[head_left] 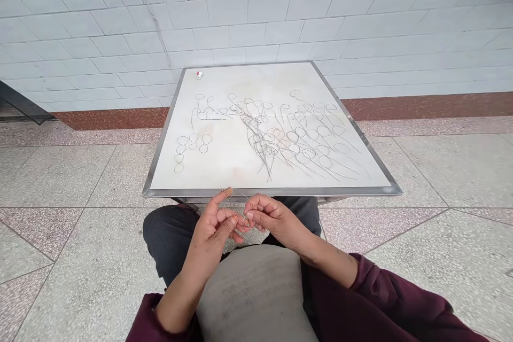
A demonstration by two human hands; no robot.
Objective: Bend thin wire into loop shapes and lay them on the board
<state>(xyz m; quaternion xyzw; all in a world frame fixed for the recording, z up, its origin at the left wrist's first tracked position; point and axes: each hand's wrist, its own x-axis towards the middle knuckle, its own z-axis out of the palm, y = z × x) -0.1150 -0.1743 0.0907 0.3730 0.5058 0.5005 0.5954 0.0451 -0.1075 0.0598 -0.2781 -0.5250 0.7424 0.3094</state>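
Both of my hands meet in front of the table's near edge, over my lap. My left hand (216,222) pinches a thin wire between thumb and fingers, its index finger raised. Close against it on the right, my right hand (268,215) grips the same thin wire (243,219) with thumb and index finger. Fine wire ends stick up between the hands; their exact shape is too small to tell. On the white table (208,171) beyond lie many wires with looped ends (306,156), tangled at the middle and right. Several small wire rings (179,158) lie at the left.
A small red and white object (199,75) sits at the table's far left corner. Behind the table stands a tiled wall (240,10) with a thin cable hanging down. The table has a grey metal rim. A dark object stands at the far left.
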